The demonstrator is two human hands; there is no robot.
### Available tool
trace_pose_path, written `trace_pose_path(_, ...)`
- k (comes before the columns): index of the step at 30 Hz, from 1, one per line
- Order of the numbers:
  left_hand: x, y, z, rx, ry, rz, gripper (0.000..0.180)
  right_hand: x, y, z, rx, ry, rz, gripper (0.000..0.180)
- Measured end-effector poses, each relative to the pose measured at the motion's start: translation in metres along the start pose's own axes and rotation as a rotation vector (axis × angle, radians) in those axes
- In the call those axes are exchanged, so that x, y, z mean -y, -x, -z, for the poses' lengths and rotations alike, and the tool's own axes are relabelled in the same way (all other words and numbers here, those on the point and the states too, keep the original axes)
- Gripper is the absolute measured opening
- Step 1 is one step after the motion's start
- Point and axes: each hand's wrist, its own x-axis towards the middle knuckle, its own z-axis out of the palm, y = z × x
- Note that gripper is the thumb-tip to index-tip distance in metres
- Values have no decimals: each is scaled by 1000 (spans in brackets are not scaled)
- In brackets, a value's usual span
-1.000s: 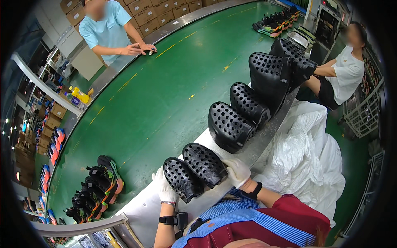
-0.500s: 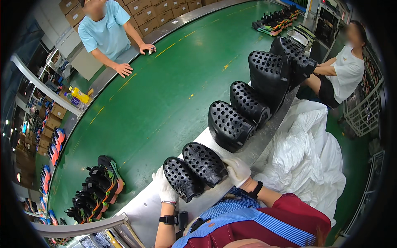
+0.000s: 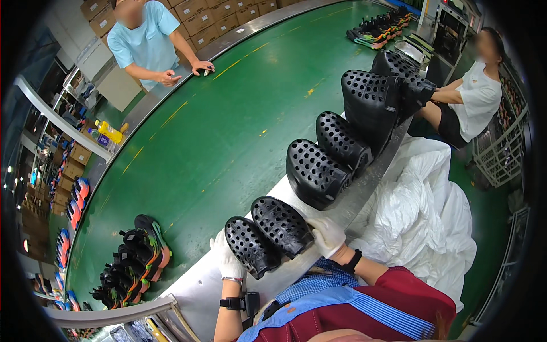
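Note:
A pair of black, glossy clog-like shoes with round holes in their tops stands in front of me on a metal ledge: a left clog (image 3: 250, 245) and a right clog (image 3: 281, 226), side by side with toes pointing away. My left hand (image 3: 225, 255), in a white glove, is closed against the left clog's outer side, its fingers partly hidden. From the other side, my gloved right hand (image 3: 327, 236) grips the right clog near its heel. Further right along the ledge stand more perforated clogs (image 3: 317, 171), some bigger and taller.
A green conveyor belt (image 3: 211, 137) curves beyond the ledge (image 3: 194, 279). Black sneakers with orange-green soles (image 3: 137, 253) sit on it at left, others (image 3: 382, 28) at far right. White plastic sheeting (image 3: 421, 211) lies at my right. Two people are nearby.
Across the belt, the person in light blue has raised one hand off the edge and drawn it in. My hands and the clogs look unmoved.

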Motion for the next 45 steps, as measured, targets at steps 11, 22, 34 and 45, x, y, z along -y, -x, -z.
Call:
trace_pose_path(11, 9, 0, -2, -34, 89, 33, 44, 5, -2, 1, -66, 4, 24, 33)
trace_pose_path(22, -7, -5, -1, -146, -364, -280, 36, 3, -1, 2, -5, -6, -8, 33)
trace_pose_path(34, 8, 3, 1, -21, 142, 43, 44, 5, 0, 2, -9, -1, -5, 32)
trace_pose_path(45, -2, 1, -2, -32, 35, -1, 41, 3, -1, 0, -46, -3, 16, 30)
